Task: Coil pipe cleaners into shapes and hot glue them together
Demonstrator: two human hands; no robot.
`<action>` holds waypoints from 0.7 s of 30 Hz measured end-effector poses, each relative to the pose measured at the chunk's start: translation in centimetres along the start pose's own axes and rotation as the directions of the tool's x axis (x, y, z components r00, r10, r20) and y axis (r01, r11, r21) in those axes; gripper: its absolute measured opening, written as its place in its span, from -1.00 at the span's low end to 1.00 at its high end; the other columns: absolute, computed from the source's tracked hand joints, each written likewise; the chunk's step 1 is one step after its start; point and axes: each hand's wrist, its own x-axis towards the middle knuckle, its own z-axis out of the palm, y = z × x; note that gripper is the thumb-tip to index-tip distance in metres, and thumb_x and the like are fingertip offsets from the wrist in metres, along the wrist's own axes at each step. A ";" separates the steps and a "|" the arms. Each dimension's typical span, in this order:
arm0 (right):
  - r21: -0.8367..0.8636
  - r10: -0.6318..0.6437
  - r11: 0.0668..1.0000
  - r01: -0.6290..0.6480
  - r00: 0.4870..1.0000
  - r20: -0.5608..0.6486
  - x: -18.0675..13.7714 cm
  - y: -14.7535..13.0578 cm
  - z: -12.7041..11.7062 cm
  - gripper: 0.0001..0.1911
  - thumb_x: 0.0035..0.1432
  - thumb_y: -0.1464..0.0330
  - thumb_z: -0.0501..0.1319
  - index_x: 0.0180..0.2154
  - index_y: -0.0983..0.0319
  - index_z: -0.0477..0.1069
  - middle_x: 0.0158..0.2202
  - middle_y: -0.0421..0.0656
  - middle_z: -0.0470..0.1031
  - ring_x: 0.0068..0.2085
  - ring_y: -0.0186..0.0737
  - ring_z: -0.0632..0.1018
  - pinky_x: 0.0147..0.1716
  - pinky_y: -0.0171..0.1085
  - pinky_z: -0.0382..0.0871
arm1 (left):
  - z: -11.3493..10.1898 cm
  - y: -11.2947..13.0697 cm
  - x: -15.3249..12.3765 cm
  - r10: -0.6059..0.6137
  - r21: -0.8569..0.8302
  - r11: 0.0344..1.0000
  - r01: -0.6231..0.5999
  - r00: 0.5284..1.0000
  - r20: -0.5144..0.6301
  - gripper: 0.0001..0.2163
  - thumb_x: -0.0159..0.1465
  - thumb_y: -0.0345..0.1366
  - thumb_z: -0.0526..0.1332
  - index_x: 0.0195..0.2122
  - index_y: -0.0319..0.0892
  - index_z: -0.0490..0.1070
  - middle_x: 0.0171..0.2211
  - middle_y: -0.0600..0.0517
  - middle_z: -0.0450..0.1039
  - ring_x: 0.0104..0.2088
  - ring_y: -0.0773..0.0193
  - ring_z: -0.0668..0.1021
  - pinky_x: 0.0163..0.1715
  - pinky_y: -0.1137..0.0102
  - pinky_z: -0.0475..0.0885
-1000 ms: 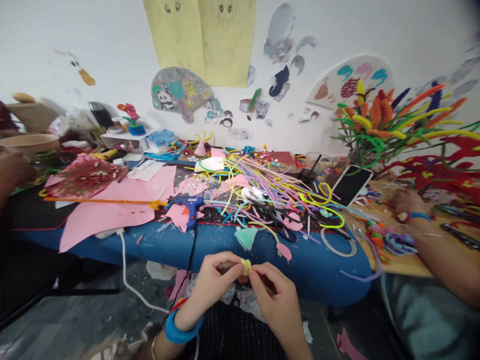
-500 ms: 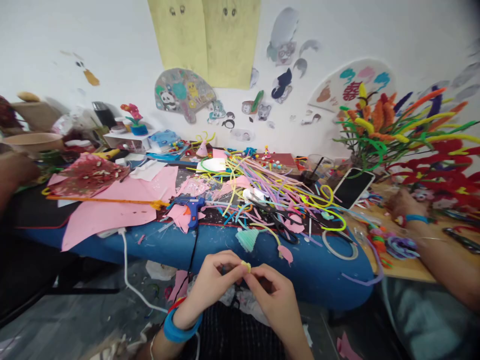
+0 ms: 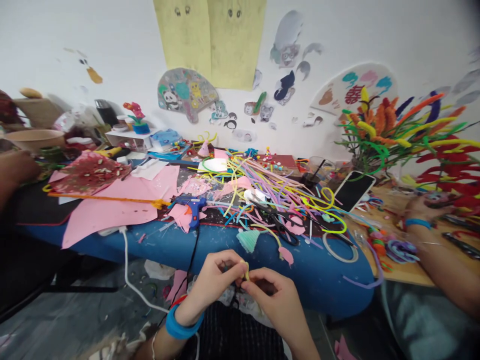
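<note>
My left hand (image 3: 215, 282) and my right hand (image 3: 275, 300) meet over my lap, just below the blue table edge (image 3: 210, 245). Both pinch a small pale yellow fuzzy piece (image 3: 246, 270) between thumbs and fingertips. A blue band (image 3: 180, 327) circles my left wrist. The nearest table things are a mint-green pleated scrap (image 3: 248, 239), a pink cut-out (image 3: 286, 254) and black scissors (image 3: 279, 222).
A blue glue gun (image 3: 191, 207) with a black cord, pink paper sheets (image 3: 112, 205), a heap of coloured pipe cleaners (image 3: 262, 187) and a phone (image 3: 352, 191) cover the table. Another person's arm (image 3: 442, 250) works at right; another person's hand (image 3: 15, 167) at far left.
My fingers have turned the yellow piece and closed in on it, so less of it shows. The person at right has lifted their hand further right.
</note>
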 end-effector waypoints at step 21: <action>-0.503 -0.513 0.759 0.414 0.856 -0.069 -0.6 0.4 0.5 -0.80 0.27 0.46 0.13 -0.29 0.18 0.52 -0.34 -0.14 0.55 -0.33 -0.25 0.55 -0.30 -0.27 0.48 | 0.2 -0.1 0.5 -0.115 -0.073 0.991 0.112 0.993 -0.040 -0.72 0.10 -0.15 0.35 -0.59 -0.26 0.46 -0.69 0.12 0.38 -0.67 0.43 0.38 -0.61 0.52 0.26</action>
